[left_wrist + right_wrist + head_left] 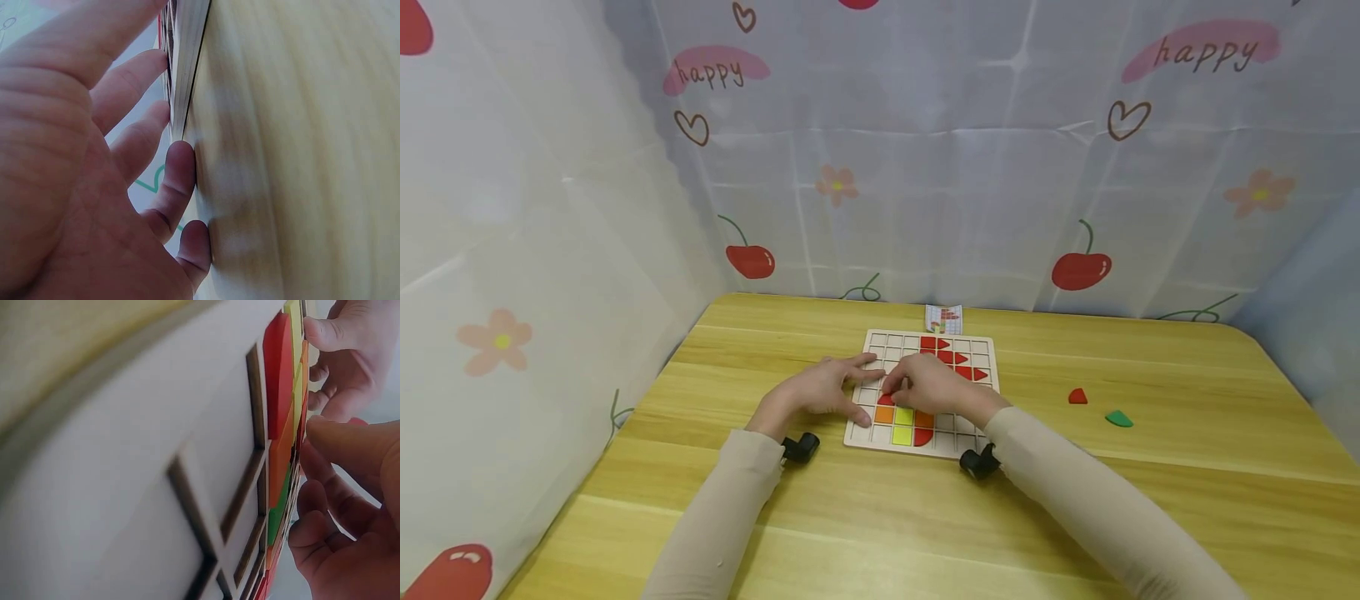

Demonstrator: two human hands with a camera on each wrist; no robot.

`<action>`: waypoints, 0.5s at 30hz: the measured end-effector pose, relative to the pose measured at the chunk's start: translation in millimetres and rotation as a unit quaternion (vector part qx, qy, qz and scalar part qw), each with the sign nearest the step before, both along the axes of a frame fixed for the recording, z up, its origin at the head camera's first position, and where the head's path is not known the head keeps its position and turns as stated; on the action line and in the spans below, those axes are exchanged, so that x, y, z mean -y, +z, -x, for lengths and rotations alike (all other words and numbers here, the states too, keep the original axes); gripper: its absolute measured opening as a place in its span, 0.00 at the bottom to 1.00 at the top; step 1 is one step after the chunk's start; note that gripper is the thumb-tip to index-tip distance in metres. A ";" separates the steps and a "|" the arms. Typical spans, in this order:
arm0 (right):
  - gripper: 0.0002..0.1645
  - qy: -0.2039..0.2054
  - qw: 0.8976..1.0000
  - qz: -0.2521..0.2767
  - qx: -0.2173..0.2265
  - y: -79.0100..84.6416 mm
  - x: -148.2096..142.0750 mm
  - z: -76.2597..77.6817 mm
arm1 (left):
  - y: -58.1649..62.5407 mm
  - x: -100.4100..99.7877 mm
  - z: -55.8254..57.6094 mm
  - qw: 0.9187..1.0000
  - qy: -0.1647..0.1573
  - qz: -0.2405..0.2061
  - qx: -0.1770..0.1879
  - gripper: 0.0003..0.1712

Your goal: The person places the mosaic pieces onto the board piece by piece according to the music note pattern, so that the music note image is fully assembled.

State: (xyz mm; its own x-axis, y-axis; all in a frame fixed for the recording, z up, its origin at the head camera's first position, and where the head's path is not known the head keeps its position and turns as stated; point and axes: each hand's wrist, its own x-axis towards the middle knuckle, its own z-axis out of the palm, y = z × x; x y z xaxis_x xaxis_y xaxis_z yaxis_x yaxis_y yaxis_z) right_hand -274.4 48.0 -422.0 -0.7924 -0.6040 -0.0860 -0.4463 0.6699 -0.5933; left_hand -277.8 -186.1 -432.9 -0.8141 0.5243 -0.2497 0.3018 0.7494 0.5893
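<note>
A wooden grid board (951,443) lies on the table, with coloured pieces set in its cells. My right hand (928,383) reaches over its middle, thumb and fingertips pinching a small red piece (886,401) at a cell above an orange square (884,414). Beside that square are yellow squares (902,435), and a red rounded piece (923,437) lies at the lower right of them. Spread at the board's left side is my left hand (827,387); in the left wrist view some fingertips (181,156) rest at the board's edge. My right hand hides part of the grid.
To the right on the table lie a loose red piece (1078,397) and a green piece (1118,418). A small pattern card (943,318) sits behind the board. Red pointed rows (962,358) fill cells at the board's upper right. A printed curtain (910,225) stands behind the table.
</note>
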 end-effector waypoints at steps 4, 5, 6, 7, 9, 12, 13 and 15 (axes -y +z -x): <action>0.10 0.002 1.000 0.001 -0.004 2.5 -5.3 -4.5 | -1.0 -0.1 0.4 1.000 -0.003 -0.001 -0.001 0.50; 0.10 0.001 1.000 0.002 -0.003 3.5 -7.1 -6.0 | -0.8 -0.2 0.3 1.000 -0.004 -0.002 0.000 0.49; 0.10 0.003 1.000 0.002 -0.005 4.3 -9.2 -7.5 | -0.6 -0.3 0.1 1.000 -0.006 -0.002 0.000 0.49; 0.10 0.005 1.000 0.004 -0.007 5.1 -11.7 -9.2 | -0.4 -0.3 0.1 1.000 -0.007 -0.001 0.000 0.49; 0.10 0.007 1.000 0.009 -0.011 6.7 -17.7 -12.9 | -0.4 -0.3 0.2 1.000 -0.008 0.001 0.000 0.49; 0.10 0.006 1.000 0.013 -0.016 6.8 -28.8 -18.0 | -0.8 -0.1 0.5 1.000 -0.008 0.007 -0.003 0.49; 0.10 0.004 1.000 0.014 -0.018 6.4 -32.7 -19.9 | -1.0 -0.1 0.6 1.000 -0.008 0.009 -0.004 0.49; 0.09 0.003 1.000 0.015 -0.027 4.6 -41.7 -24.2 | -0.7 -0.3 0.5 1.000 -0.008 0.011 -0.005 0.49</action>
State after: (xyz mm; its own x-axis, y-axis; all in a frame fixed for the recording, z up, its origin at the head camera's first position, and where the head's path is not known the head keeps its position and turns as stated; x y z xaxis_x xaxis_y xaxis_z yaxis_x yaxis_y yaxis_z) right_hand -250.2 89.8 -417.4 -0.7919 -0.6102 -0.0253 -0.4814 0.6492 -0.5888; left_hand -278.3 -185.8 -433.6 -0.8085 0.5312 -0.2534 0.3195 0.7578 0.5689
